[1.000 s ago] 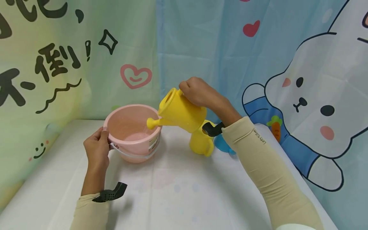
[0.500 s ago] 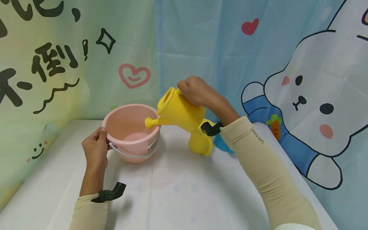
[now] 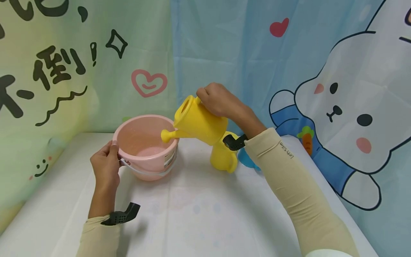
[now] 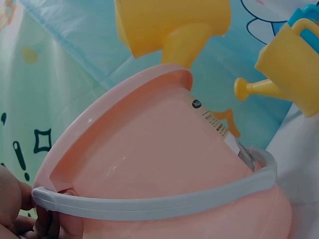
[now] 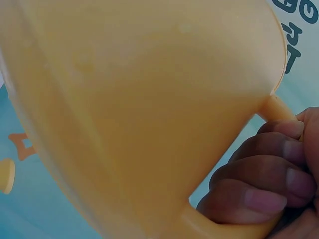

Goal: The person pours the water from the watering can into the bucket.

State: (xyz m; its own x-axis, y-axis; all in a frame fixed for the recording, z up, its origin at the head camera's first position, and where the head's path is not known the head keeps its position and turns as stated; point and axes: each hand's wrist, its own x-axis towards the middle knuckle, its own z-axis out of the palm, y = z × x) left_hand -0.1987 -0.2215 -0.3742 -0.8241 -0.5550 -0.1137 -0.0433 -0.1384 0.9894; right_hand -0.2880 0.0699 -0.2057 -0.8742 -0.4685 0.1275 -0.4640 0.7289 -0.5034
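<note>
My left hand (image 3: 106, 165) pinches the left rim of a pink bucket (image 3: 146, 175), thumb on the outside, beside the end of its pale handle (image 4: 149, 209). With curled fingers, my right hand (image 3: 219, 100) grips the handle of a yellow watering can (image 3: 203, 123). The can is tilted to the left, its round spout head (image 3: 166, 136) over the bucket's right rim. In the right wrist view the fingers (image 5: 254, 174) wrap the handle close to the can's body (image 5: 149, 109). Whether water leaves the spout, I cannot tell.
A second yellow watering can (image 3: 221, 157) stands on the white table (image 3: 192, 214) below and behind the held one. Partly hidden by the right wrist is a blue item (image 3: 246, 159). A printed curtain (image 3: 208, 43) hangs behind the table.
Both hands keep their grips, and the tilted can stays over the bucket's rim. The whole head view has shifted slightly left and up.
</note>
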